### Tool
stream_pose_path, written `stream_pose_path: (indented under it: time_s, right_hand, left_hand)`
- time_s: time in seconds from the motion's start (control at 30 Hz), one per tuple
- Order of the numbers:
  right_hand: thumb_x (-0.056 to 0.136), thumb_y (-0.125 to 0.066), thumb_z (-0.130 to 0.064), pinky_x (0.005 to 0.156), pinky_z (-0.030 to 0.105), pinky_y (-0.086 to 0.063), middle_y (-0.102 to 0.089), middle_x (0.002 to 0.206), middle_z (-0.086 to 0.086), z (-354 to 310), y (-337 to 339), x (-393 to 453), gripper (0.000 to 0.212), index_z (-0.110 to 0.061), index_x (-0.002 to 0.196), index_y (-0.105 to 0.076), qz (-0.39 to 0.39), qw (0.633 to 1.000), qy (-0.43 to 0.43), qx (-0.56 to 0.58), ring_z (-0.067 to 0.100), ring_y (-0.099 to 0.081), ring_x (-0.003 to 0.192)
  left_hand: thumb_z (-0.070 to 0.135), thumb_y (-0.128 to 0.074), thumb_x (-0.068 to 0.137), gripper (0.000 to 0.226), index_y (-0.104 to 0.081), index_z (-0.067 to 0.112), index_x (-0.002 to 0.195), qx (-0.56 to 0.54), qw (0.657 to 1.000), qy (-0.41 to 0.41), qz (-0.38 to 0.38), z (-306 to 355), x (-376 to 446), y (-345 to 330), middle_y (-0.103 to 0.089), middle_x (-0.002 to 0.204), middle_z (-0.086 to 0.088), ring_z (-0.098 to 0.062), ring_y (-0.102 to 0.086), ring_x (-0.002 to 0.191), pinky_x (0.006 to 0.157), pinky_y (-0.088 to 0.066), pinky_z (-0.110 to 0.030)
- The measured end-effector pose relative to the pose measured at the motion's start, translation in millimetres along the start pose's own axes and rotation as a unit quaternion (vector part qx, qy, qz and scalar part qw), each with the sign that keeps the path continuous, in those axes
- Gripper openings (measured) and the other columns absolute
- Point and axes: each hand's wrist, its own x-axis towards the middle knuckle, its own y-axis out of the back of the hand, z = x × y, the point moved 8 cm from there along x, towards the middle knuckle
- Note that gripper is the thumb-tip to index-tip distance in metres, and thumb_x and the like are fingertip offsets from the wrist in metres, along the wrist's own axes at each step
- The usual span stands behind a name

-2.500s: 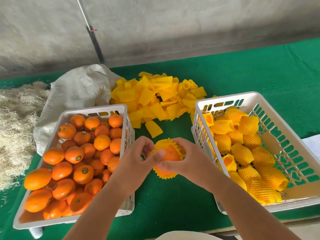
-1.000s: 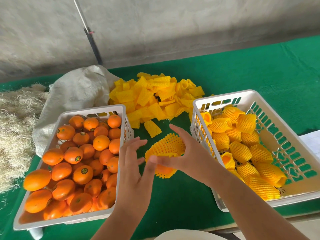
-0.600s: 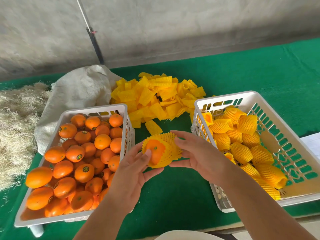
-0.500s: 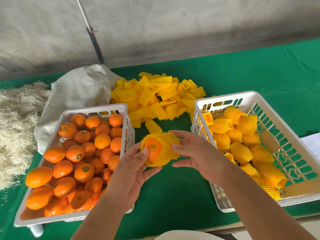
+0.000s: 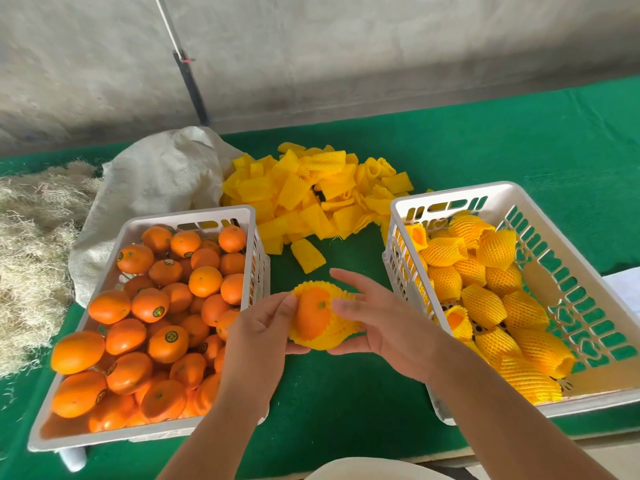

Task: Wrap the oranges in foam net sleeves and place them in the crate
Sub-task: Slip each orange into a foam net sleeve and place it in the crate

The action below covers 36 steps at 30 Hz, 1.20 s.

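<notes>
Oranges [image 5: 149, 317] at your 9 o'clock mostly await wrapping, while your hands [image 5: 263, 327] [image 5: 384, 323] grip one half-sleeved orange [image 5: 313, 315] beside the part-filled crate [image 5: 588, 398].

Above a green felt-covered table [image 5: 485, 147], the left hand [image 5: 258, 336] and the right hand [image 5: 384, 325] hold a round orange [image 5: 311, 317] between them, partly wrapped in a yellow foam net sleeve [image 5: 334, 332]. The left thumb presses the sleeve's edge against the fruit; the right fingers curl around the far side. To the left stands a white slotted plastic crate [image 5: 138, 225] filled with bare oranges [image 5: 152, 306]. To the right, a second white plastic crate [image 5: 460, 194] holds sleeved oranges [image 5: 498, 292]. Behind the hands lies a heap of loose yellow foam sleeves [image 5: 311, 192], beside a pale woven sack [image 5: 156, 174] and dry straw [image 5: 31, 244].
</notes>
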Motion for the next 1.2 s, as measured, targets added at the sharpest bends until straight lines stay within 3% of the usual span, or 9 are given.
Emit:
stream_pose_path:
  time_s: [0.07,0.17,0.3,0.53,0.7,0.8,0.9,1.0,1.2]
  right_hand:
    - [0.065,-0.099,-0.048,0.089,0.050,-0.063,-0.055,0.144,0.006,8,-3,2,0.100,-0.046,0.151,-0.048,0.016,1.000,-0.014,-0.020,0.034,-0.071,0.118]
    - [0.066,-0.097,-0.043,0.085,0.046,-0.066,-0.052,0.140,0.001,13,-4,5,0.092,-0.050,0.145,-0.050,0.068,0.994,-0.024,-0.079,0.032,-0.067,0.117]
    - [0.077,-0.092,-0.040,0.070,0.034,-0.066,-0.051,0.125,-0.010,8,4,5,0.076,-0.048,0.141,-0.051,0.157,0.978,0.001,-0.135,0.020,-0.064,0.106]
    - [0.064,-0.087,-0.072,0.054,0.020,-0.059,-0.047,0.119,-0.017,-12,10,3,0.094,-0.046,0.144,-0.044,0.238,0.931,0.068,-0.267,0.007,-0.057,0.098]
    - [0.069,-0.088,-0.066,0.057,0.023,-0.062,-0.056,0.112,-0.017,-18,14,0,0.076,-0.043,0.132,-0.053,0.230,0.940,0.063,-0.245,0.011,-0.064,0.095]
    - [0.075,-0.088,-0.058,0.062,0.023,-0.063,-0.062,0.110,-0.015,-18,13,0,0.060,-0.044,0.124,-0.058,0.195,0.953,0.053,-0.227,0.014,-0.067,0.097]
    - [0.077,-0.089,-0.053,0.081,0.034,-0.066,-0.069,0.122,-0.005,-21,8,-1,0.070,-0.036,0.138,-0.059,0.092,0.984,0.045,-0.149,0.018,-0.074,0.107]
    - [0.082,-0.079,-0.055,0.091,0.035,-0.063,-0.063,0.138,0.002,-35,17,-10,0.074,-0.032,0.149,-0.055,0.068,0.984,0.050,-0.155,0.011,-0.069,0.118]
    - [0.083,-0.087,-0.046,0.090,0.031,-0.063,-0.054,0.142,-0.018,-39,20,-10,0.073,-0.056,0.145,-0.050,0.052,0.956,0.076,-0.279,0.004,-0.068,0.115]
  left_hand:
    - [0.037,-0.056,0.109,0.020,-0.070,0.048,0.100,0.165,0.984,-0.063,0.026,10,-3,0,-0.063,0.084,0.045,0.012,-0.067,0.084,0.066,-0.065,-0.031]
    - [0.037,-0.053,0.109,0.016,-0.068,0.031,0.107,0.318,0.936,-0.136,0.071,27,-7,-6,-0.051,0.078,0.032,-0.003,-0.061,0.072,0.065,-0.061,-0.031]
    - [0.025,-0.057,0.109,0.021,-0.069,0.018,0.124,0.399,0.898,-0.166,0.081,38,-9,-15,-0.074,0.115,-0.010,-0.035,-0.071,0.110,0.086,-0.065,-0.052]
    - [0.022,-0.058,0.109,0.022,-0.069,0.018,0.128,0.394,0.893,-0.196,0.091,37,-7,-16,-0.073,0.119,-0.005,-0.032,-0.070,0.113,0.082,-0.066,-0.050]
    - [0.057,-0.049,0.105,0.054,-0.034,0.055,0.156,0.250,0.941,-0.200,-0.106,23,-6,-32,-0.029,0.152,0.046,0.028,-0.020,0.139,0.113,-0.040,-0.027]
    - [0.066,-0.074,0.085,0.088,-0.020,0.065,0.155,0.279,0.928,-0.185,-0.165,14,-6,-46,-0.020,0.148,0.053,0.034,-0.017,0.132,0.093,-0.042,-0.004]
    - [0.056,-0.083,0.083,0.070,-0.040,0.064,0.138,0.268,0.942,-0.184,-0.081,22,5,-36,-0.042,0.130,0.052,0.028,-0.039,0.121,0.083,-0.047,-0.008]
    - [0.040,-0.082,0.084,0.044,-0.063,0.061,0.117,-0.052,0.991,-0.025,-0.117,3,19,-27,-0.071,0.122,0.024,-0.008,-0.071,0.115,0.083,-0.064,-0.028]
    - [0.024,-0.075,0.089,0.031,-0.077,0.044,0.111,-0.228,0.957,0.090,-0.155,-14,14,-38,-0.075,0.127,-0.005,-0.036,-0.072,0.119,0.090,-0.064,-0.051]
